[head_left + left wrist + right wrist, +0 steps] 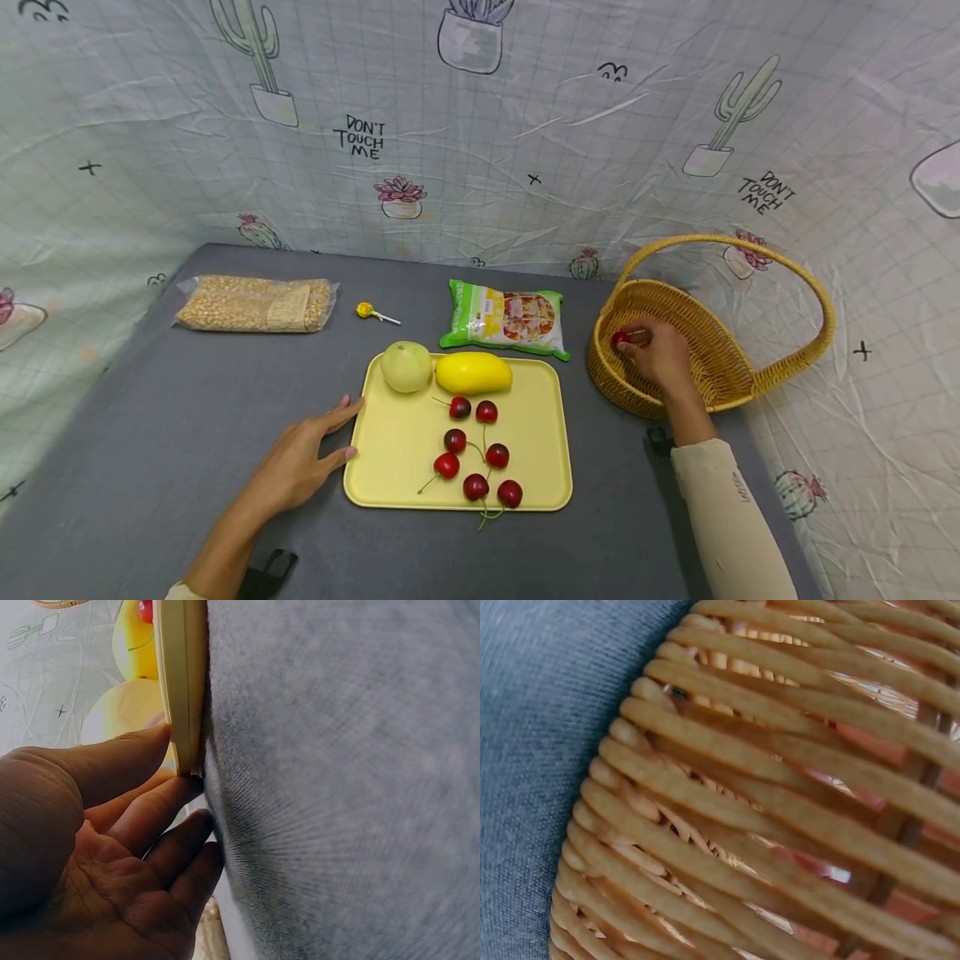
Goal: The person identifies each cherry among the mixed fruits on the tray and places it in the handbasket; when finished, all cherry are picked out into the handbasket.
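Inside the wicker basket [701,342], my right hand [660,354] pinches a red cherry [619,339] near the basket's left wall. The right wrist view is filled by the basket's woven side [727,772], so that hand cannot be made out there. My left hand [303,454] touches the left edge of the yellow tray [397,450], its fingers spread and fairly straight. In the left wrist view, the thumb [124,761] meets the tray's rim [184,682]. Several dark red cherries with stems [476,487] lie on the tray, below a pale green round fruit [407,367] and a yellow mango [474,372].
Behind the tray lies a green and white snack bag [506,318]. A lollipop [375,312] and a clear bag of yellow kernels [255,304] are at the back left. The basket's tall handle [813,292] arches up on the right, near the cloth backdrop [480,150].
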`<act>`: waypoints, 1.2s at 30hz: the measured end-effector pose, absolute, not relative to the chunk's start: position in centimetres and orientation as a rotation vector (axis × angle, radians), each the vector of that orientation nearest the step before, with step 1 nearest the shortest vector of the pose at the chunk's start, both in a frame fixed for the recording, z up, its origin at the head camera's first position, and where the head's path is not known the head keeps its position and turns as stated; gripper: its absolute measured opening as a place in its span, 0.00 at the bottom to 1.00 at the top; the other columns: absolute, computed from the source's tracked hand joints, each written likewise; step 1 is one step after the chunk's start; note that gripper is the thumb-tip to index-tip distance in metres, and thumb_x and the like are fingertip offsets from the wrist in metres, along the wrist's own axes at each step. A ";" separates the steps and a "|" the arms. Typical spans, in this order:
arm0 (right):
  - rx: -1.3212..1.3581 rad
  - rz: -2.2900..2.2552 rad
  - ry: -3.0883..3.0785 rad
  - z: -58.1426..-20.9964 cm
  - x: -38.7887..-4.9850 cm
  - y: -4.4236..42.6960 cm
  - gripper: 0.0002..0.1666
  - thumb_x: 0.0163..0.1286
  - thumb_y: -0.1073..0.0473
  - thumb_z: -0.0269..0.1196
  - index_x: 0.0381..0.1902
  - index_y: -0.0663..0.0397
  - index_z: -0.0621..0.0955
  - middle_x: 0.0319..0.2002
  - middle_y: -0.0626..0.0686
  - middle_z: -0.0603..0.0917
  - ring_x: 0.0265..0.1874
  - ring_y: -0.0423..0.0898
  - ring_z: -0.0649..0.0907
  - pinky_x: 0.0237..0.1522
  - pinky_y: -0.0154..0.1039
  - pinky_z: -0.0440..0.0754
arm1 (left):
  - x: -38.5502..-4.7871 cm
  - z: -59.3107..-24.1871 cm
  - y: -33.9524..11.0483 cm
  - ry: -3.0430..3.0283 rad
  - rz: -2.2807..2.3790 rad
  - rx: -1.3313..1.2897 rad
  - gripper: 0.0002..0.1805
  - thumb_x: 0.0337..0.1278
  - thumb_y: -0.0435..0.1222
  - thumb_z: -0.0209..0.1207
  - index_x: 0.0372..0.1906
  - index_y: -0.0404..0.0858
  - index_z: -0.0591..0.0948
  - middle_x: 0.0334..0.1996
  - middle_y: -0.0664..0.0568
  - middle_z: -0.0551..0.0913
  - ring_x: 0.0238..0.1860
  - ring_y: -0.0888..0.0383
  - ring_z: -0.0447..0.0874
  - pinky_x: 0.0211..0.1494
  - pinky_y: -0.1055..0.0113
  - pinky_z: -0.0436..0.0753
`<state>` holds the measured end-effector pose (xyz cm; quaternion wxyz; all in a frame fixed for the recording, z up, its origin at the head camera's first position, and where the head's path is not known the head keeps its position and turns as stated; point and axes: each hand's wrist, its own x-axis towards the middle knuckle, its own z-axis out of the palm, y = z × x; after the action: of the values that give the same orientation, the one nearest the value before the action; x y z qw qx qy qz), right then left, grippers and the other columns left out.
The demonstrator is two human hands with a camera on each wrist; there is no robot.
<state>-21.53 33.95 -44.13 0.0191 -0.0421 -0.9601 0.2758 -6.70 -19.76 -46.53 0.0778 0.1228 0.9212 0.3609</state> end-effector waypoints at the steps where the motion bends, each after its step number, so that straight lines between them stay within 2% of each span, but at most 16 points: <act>1: -0.124 0.849 -2.982 -44.2 -21.5 33.9 0.18 0.73 0.58 0.72 0.57 0.60 0.87 0.49 0.66 0.92 0.50 0.64 0.89 0.57 0.62 0.82 | -6.7 -46.5 -19.8 2.760 1.081 0.368 0.41 0.66 0.32 0.70 0.81 0.44 0.70 0.78 0.34 0.68 0.76 0.30 0.69 0.69 0.29 0.76; 8: -0.091 0.830 -2.984 -44.1 -21.4 33.8 0.19 0.75 0.58 0.70 0.59 0.60 0.87 0.52 0.66 0.91 0.53 0.65 0.88 0.60 0.64 0.81 | -6.7 -46.6 -19.8 2.764 1.082 0.369 0.40 0.66 0.33 0.70 0.81 0.44 0.70 0.78 0.34 0.69 0.76 0.30 0.69 0.69 0.30 0.75; 16: -0.041 0.794 -2.883 -44.1 -21.2 33.7 0.20 0.74 0.58 0.71 0.60 0.61 0.87 0.53 0.66 0.90 0.52 0.66 0.87 0.57 0.64 0.81 | -6.7 -46.5 -19.8 2.762 1.076 0.371 0.40 0.66 0.33 0.70 0.81 0.43 0.70 0.78 0.34 0.68 0.76 0.30 0.69 0.69 0.30 0.75; 20: -0.040 0.846 -2.743 -43.8 -21.2 33.6 0.18 0.73 0.61 0.72 0.57 0.62 0.88 0.52 0.66 0.91 0.53 0.67 0.86 0.60 0.65 0.79 | -6.7 -46.5 -19.8 2.764 1.072 0.368 0.40 0.67 0.34 0.70 0.81 0.43 0.70 0.78 0.34 0.69 0.76 0.30 0.69 0.69 0.30 0.76; 26: -0.006 0.856 -2.566 -43.3 -20.8 33.1 0.14 0.69 0.64 0.74 0.51 0.63 0.90 0.47 0.66 0.92 0.48 0.65 0.84 0.62 0.64 0.72 | -6.7 -46.5 -19.8 2.760 1.074 0.369 0.40 0.67 0.34 0.70 0.81 0.43 0.70 0.78 0.34 0.68 0.76 0.30 0.69 0.69 0.30 0.75; 31: 0.017 0.828 -2.511 -42.5 -20.1 32.5 0.15 0.68 0.63 0.76 0.51 0.61 0.90 0.47 0.65 0.92 0.47 0.64 0.82 0.61 0.65 0.70 | -6.7 -46.5 -19.8 2.757 1.075 0.367 0.40 0.67 0.33 0.70 0.81 0.43 0.70 0.78 0.33 0.68 0.76 0.29 0.68 0.69 0.29 0.75; 36: 0.100 0.836 -2.434 -41.5 -18.9 31.1 0.16 0.65 0.64 0.78 0.50 0.60 0.91 0.44 0.65 0.92 0.44 0.64 0.81 0.54 0.61 0.71 | -6.7 -46.4 -19.8 2.757 1.074 0.367 0.40 0.67 0.33 0.70 0.81 0.43 0.70 0.78 0.33 0.68 0.76 0.29 0.68 0.69 0.29 0.75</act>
<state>-18.86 31.10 -41.46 0.2795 0.0374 -0.9074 0.3117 -6.71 -19.76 -46.41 0.0800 0.1228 0.9217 0.3590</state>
